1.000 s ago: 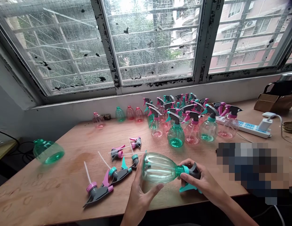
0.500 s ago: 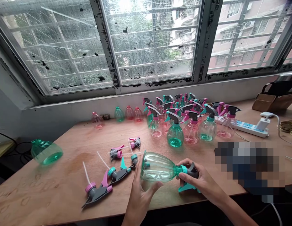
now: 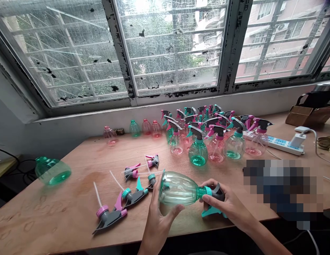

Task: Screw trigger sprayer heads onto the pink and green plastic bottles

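Note:
A clear green spray bottle (image 3: 179, 187) lies sideways in the air above the table's front edge, its base to the left. My left hand (image 3: 161, 212) is closed around the base end, thumb along the underside. At the neck, my right hand (image 3: 219, 198) grips the teal collar and grey head of the trigger sprayer (image 3: 214, 211), whose teal trigger points down. The sprayer sits on the bottle's mouth; how tightly, I cannot tell. Left of my hands lie loose sprayer heads, among them a pink-and-grey one (image 3: 108, 216) and a teal-and-grey one (image 3: 133, 194).
Several spray bottles with heads (image 3: 198, 152) stand in a group at the back. Headless bottles (image 3: 134, 128) line the wall, and a green bottle (image 3: 53, 171) is at the far left. A power strip (image 3: 283, 144) and a brown bag (image 3: 311, 112) are to the right.

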The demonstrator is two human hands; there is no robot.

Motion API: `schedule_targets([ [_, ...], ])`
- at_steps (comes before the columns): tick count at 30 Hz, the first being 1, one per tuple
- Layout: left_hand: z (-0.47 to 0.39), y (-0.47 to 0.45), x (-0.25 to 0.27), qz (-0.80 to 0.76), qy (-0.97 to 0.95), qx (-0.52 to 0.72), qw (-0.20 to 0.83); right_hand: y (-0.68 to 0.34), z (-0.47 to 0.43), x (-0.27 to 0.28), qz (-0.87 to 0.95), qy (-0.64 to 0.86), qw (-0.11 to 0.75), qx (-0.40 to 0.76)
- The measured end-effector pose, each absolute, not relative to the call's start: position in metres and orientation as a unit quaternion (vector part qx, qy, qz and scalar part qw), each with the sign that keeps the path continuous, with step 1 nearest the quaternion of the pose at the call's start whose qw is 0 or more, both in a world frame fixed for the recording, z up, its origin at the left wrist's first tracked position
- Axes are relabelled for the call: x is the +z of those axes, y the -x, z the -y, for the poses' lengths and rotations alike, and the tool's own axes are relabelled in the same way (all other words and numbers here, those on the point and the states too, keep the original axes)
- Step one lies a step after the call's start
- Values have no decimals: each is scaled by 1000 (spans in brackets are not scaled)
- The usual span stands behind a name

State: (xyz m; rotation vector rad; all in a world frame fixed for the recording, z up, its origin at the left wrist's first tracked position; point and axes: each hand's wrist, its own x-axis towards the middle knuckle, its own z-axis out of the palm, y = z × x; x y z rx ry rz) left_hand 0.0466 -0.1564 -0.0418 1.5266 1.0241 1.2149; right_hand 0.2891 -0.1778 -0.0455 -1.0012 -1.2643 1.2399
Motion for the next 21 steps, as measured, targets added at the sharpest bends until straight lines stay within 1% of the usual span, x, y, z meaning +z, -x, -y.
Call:
schedule_targets([
  [4,155,-46,-43,-412,-635,495,426,-290,177,-46,510,405,553,520],
  [12,158,-47,-45,-411,-603,489,478,-291,176,-49,530,403,528,527],
  [18,157,-47,-43,-418,-633,473,448,-289,177,-45,514,416,544,516],
  [21,157,-46,-47,-409,-628,476,460,-288,177,-46,511,416,543,520],
])
